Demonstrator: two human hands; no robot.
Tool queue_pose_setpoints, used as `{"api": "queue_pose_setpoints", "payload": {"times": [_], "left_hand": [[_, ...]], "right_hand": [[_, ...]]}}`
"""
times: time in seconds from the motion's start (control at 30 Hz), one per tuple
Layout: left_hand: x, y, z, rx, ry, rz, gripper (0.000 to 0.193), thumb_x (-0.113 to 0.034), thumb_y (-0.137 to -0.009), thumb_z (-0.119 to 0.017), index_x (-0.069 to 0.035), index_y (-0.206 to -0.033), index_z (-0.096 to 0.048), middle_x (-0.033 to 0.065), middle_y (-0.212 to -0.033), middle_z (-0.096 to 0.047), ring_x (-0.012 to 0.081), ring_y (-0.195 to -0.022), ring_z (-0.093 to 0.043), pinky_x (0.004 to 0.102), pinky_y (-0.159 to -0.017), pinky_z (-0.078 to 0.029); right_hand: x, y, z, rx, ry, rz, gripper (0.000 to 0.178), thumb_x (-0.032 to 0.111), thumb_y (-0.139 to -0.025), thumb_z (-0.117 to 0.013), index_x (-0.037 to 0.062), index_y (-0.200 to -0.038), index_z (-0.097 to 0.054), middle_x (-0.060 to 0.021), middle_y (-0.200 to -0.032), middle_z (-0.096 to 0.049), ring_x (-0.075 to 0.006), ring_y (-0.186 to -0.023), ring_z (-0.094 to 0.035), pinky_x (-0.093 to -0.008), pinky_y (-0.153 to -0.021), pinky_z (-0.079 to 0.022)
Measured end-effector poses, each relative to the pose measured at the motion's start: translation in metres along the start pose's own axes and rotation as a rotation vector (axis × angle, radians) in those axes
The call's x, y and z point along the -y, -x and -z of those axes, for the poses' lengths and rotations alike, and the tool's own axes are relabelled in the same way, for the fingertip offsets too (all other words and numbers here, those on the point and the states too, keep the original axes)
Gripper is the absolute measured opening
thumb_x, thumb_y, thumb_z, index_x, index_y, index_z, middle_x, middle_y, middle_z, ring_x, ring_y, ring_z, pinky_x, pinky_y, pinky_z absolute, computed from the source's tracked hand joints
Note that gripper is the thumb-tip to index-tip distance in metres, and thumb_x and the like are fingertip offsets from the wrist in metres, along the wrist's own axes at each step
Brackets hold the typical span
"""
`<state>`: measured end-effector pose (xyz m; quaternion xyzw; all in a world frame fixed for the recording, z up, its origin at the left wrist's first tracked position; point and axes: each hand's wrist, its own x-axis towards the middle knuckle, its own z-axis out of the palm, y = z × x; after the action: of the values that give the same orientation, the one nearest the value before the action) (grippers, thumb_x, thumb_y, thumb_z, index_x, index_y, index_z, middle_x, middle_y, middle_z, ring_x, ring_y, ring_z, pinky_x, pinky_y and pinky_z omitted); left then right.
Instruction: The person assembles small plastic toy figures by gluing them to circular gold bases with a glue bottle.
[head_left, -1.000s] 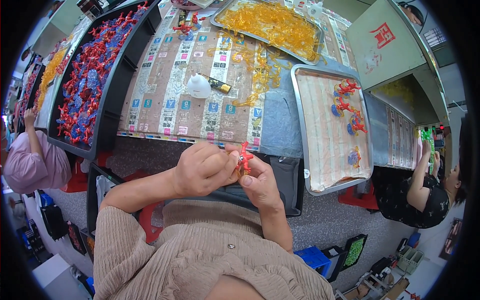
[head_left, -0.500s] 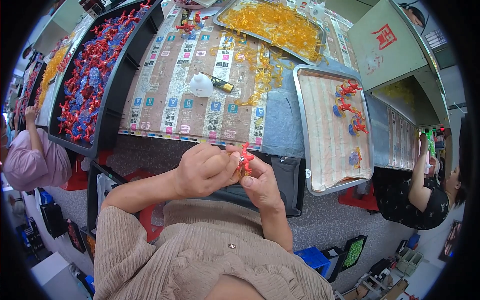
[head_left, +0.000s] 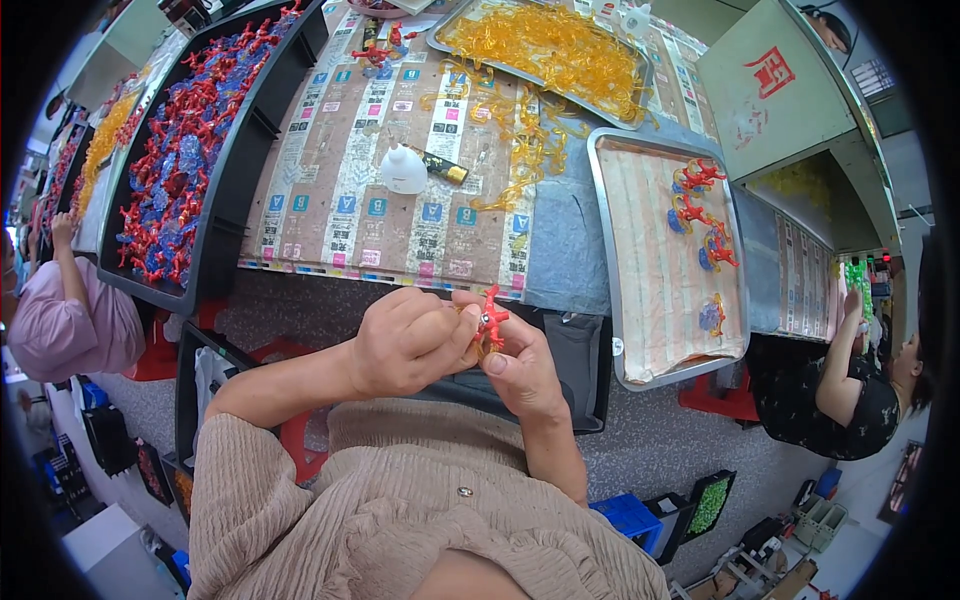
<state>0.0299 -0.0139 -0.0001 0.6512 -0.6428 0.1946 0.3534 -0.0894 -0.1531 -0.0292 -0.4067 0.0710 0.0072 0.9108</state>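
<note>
Just in front of the table edge, both my hands are closed round one small red figurine (head_left: 491,318). My left hand (head_left: 412,340) pinches it from the left, its fingers curled. My right hand (head_left: 525,370) grips it from the right, thumb bent against its lower part. A bit of yellow shows below the red body; the rest is hidden by my fingers. To the right, several red figurines (head_left: 692,212) with blue and yellow parts lie on a cloth-lined metal tray (head_left: 640,290). A white squeeze bottle (head_left: 404,170) stands on the table beside a black tube (head_left: 444,168).
A black crate (head_left: 235,190) full of red and blue figurines stands at the left. Yellow curled pieces fill a metal tray (head_left: 545,50) at the back and spill onto the table. A pale metal cabinet (head_left: 770,90) stands at the right. Co-workers sit on both sides.
My hands and the figurine stay nearly still. At the right, the co-worker's raised forearm has shifted slightly.
</note>
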Motion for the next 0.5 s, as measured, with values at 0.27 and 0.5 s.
{"api": "queue_pose_setpoints", "payload": {"times": [0.27,0.5], "left_hand": [[-0.0012,0.0012,-0.0007,0.000,-0.002,0.006,0.039,-0.011,-0.066,-0.077,0.005,-0.100,-0.064,0.0044,-0.080,-0.050,0.0180,-0.069,-0.058,0.0289,-0.054,-0.045],[-0.0009,0.0021,-0.0012,0.005,-0.005,0.007,0.040,-0.012,-0.066,-0.077,0.005,-0.100,-0.064,0.0046,-0.081,-0.051,0.0183,-0.070,-0.058,0.0289,-0.055,-0.046]], "right_hand": [[0.0018,-0.0005,0.0002,0.057,-0.016,0.030,0.073,0.028,-0.083,-0.072,-0.0052,-0.138,-0.039,-0.0153,-0.134,-0.050,-0.0207,-0.121,-0.050,-0.0350,-0.104,-0.038],[0.0016,-0.0003,0.0006,0.059,-0.032,0.022,0.072,0.028,-0.083,-0.072,-0.0051,-0.139,-0.038,-0.0158,-0.134,-0.050,-0.0212,-0.122,-0.050,-0.0355,-0.104,-0.038]]}}
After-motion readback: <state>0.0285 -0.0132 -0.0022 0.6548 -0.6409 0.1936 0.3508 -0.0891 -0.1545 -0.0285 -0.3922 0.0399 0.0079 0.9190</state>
